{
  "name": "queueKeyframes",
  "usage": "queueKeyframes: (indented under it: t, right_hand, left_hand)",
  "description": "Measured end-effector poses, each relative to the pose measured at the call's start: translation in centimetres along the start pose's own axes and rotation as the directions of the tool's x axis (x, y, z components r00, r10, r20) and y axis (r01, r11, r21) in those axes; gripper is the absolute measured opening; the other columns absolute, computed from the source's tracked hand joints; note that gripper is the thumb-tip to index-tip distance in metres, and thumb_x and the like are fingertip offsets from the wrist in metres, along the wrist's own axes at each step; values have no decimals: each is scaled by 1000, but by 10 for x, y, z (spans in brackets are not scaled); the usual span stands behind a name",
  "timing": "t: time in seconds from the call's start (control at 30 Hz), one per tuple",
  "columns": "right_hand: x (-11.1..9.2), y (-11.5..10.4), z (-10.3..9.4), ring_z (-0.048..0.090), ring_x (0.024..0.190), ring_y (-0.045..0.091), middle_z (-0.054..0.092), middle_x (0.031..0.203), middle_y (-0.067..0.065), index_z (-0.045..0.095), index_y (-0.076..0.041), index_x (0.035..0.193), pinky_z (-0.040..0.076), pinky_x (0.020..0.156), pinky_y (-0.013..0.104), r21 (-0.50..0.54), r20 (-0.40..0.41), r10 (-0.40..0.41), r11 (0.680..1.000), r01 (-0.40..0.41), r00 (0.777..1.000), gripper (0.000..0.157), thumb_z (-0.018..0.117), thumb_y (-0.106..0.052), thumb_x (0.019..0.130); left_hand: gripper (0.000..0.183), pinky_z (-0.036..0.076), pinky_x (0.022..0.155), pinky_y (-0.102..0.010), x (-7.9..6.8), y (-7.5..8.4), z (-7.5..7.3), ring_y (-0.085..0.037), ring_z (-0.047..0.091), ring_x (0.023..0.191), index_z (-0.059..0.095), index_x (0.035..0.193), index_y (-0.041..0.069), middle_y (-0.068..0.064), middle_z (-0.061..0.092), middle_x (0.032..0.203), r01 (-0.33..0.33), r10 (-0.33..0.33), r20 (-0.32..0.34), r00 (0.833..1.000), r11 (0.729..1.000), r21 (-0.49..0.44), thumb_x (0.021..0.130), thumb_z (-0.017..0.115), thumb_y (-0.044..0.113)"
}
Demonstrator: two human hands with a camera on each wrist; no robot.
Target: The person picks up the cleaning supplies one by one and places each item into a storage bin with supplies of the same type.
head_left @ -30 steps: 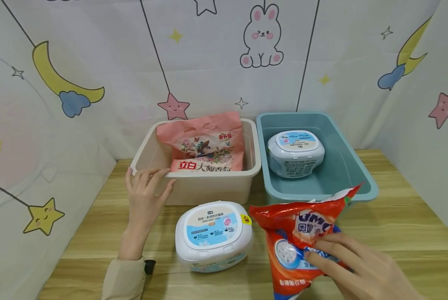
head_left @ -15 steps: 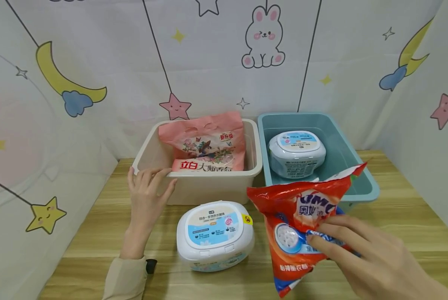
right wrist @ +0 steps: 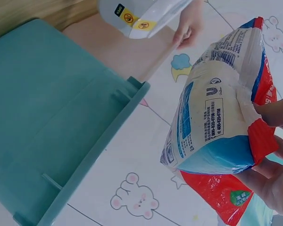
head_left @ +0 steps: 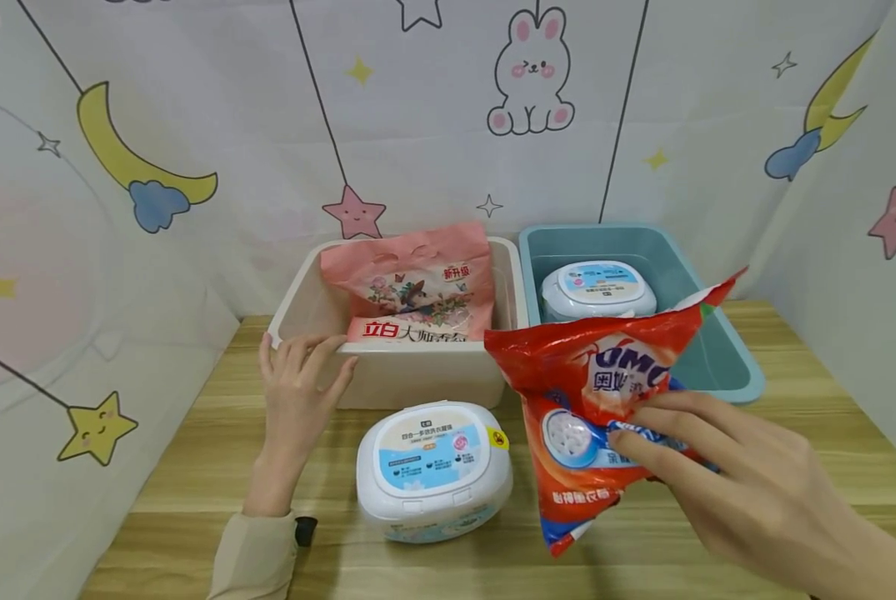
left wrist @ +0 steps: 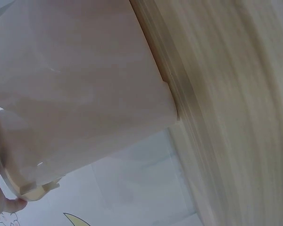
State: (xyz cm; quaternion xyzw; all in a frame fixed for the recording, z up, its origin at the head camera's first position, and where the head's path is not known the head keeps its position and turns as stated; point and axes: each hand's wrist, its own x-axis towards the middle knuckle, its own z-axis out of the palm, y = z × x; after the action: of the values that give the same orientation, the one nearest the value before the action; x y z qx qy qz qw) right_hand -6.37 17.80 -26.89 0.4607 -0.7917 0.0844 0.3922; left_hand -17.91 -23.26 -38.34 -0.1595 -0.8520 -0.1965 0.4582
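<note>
My right hand (head_left: pixel 748 475) grips a red OMO laundry detergent bag (head_left: pixel 568 375) by its right side. The bag hangs tilted above the table, in front of the teal bin (head_left: pixel 725 371) and partly hiding it. In the right wrist view the white back of the bag (right wrist: pixel 212 113) shows, with fingers and thumb pinching its folded edge. My left hand (head_left: pixel 297 400) holds the front left rim of the off-white bin (head_left: pixel 417 379), fingers over the edge. A pink detergent bag (head_left: pixel 425 287) stands inside that bin.
A white lidded tub (head_left: pixel 432 467) sits on the wooden table (head_left: pixel 170 492) before the off-white bin. Another such tub (head_left: pixel 598 287) stands in the teal bin, its lower part hidden. A patterned cloth (head_left: pixel 432 108) hangs behind both bins.
My right hand has lifted the red detergent bag upward, toward the teal bin, and it now covers part of the tub there. My left hand stays on the off-white bin's rim.
</note>
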Motion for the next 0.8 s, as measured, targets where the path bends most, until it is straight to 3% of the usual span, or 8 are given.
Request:
queueKeyframes:
  t: [0.4, 0.63, 0.8]
  right_hand:
    - [19, 11, 6, 65, 88, 20, 72, 96, 4, 74, -14, 100, 55, 55, 39, 36, -78, -20, 999, 23, 997, 35, 42, -29, 100]
    - [33, 20, 7, 65, 90, 18, 71, 98, 4, 74, -13, 99, 57, 66, 35, 38, -79, 2, 999, 1, 997, 40, 41, -36, 101]
    - [42, 26, 10, 64, 89, 19, 70, 95, 6, 73, -10, 98, 56, 57, 36, 41, -94, 8, 999, -4, 995, 38, 41, -31, 101]
  left_hand:
    - [36, 15, 113, -66, 1, 0, 3, -37, 54, 103, 68, 108, 8, -15, 63, 102, -1, 1, -8, 1000, 1000, -12, 74, 81, 14]
    - [35, 15, 112, -66, 0, 0, 3, -37, 54, 102, 68, 107, 8, -16, 63, 101, -6, 6, -6, 1000, 1000, -6, 75, 80, 14]
    - [35, 16, 112, -67, -1, -1, 1, -38, 54, 102, 68, 107, 7, -16, 63, 102, -6, 6, 0, 1000, 1000, 1, 75, 80, 14]
